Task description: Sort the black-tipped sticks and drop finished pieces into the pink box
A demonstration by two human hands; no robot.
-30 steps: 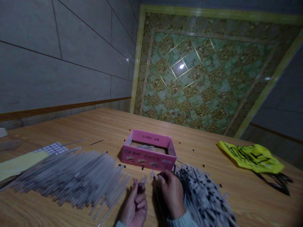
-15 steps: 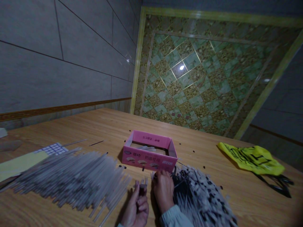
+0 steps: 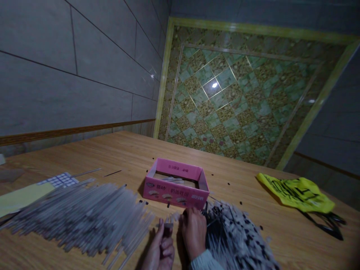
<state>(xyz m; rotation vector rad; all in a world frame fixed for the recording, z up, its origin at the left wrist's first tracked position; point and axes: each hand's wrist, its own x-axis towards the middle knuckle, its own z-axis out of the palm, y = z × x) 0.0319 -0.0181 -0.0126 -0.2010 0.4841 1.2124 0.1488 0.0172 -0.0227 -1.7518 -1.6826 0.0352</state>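
My left hand (image 3: 161, 247) is closed in a pinch, thumb against fingers, on a few thin clear plastic tubes (image 3: 168, 225) seen nearly end-on. To its right, my right hand (image 3: 194, 232) is curled with its fingertips down near the front of a pink box (image 3: 176, 193). Whatever its fingers hold is hidden behind the knuckles. Left of my hands lies a wide pile of clear plastic tubes (image 3: 92, 217). Right beside my right hand is a heap of similar tubes with black tips (image 3: 239, 232). Some loose tubes (image 3: 174, 180) lie inside the box.
A yellow bag (image 3: 298, 193) with black print and black handles lies at the right. Small black pieces (image 3: 143, 202) are scattered over the wooden table (image 3: 112, 150). A pale yellow sheet (image 3: 25, 198) and a thin dark stick (image 3: 113, 173) lie at the left.
The view has tilted slightly, so the table and box sit a little lower and further left. Both hands keep almost the same place and grip.
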